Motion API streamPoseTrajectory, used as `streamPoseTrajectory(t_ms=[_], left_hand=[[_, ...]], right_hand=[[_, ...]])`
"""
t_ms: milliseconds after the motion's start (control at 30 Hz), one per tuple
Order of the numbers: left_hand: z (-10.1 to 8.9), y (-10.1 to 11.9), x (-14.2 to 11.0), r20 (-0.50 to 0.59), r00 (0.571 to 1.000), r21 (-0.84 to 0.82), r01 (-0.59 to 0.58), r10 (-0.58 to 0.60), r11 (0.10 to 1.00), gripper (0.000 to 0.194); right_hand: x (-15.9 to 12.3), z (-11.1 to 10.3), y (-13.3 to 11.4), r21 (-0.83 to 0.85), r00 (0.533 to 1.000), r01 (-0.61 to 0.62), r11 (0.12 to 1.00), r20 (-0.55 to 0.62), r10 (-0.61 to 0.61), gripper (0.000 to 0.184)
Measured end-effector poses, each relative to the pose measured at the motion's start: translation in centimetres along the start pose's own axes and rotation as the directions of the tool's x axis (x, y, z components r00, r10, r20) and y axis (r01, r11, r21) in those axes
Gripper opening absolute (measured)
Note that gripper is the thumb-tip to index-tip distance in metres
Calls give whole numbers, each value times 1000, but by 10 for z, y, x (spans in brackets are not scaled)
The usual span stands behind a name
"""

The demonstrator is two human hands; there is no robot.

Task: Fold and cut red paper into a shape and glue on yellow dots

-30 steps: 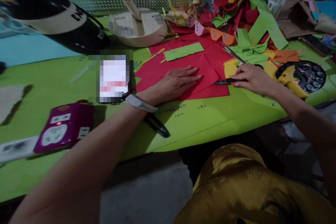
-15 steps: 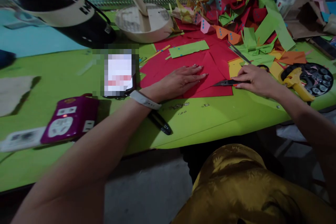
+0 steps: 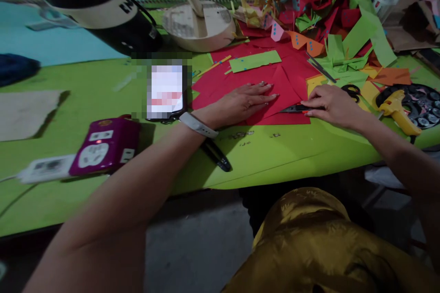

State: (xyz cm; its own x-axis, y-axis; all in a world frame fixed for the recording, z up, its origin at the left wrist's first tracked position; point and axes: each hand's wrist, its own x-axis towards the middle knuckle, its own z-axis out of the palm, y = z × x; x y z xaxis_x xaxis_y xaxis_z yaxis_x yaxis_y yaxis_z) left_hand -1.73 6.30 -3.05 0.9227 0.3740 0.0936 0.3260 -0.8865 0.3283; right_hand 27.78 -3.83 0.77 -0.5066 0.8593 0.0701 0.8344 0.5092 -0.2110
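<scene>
My left hand (image 3: 244, 100) lies flat with fingers stretched out on a folded sheet of red paper (image 3: 275, 94), holding it down on the green table (image 3: 103, 96). My right hand (image 3: 332, 104) is closed round a dark utility knife (image 3: 296, 109) whose blade points left at the paper's right edge, close to my left fingertips. A white band sits on my left wrist.
Behind the paper is a heap of coloured paper cut-outs (image 3: 319, 9), a green strip (image 3: 255, 60), scissors (image 3: 350, 91), a yellow glue gun (image 3: 400, 111), a round lamp base (image 3: 199, 25), a phone (image 3: 166, 91), a purple power strip (image 3: 106, 146) and a black pen (image 3: 216, 155).
Neither hand has shifted on the paper. The view has swung slightly left, so everything sits a little further right in the picture.
</scene>
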Motion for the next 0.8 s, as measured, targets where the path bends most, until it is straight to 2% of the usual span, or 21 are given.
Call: streamPoseTrajectory(t_ms=[167,367,800], left_hand=[[0,2,0,-30,999,-34,10,-11,999,51],[-3,6,1,13,999,-25,32,-32,999,51],[-4,9,3,29,998,19,51,-51,999,49]], right_hand=[[2,1,-4,-14,1000,20,1000,9,-20,28],[5,3,-9,-4,1000,25,1000,-16,-25,29],[11,6,-20,13,998,62,998,14,-63,32]])
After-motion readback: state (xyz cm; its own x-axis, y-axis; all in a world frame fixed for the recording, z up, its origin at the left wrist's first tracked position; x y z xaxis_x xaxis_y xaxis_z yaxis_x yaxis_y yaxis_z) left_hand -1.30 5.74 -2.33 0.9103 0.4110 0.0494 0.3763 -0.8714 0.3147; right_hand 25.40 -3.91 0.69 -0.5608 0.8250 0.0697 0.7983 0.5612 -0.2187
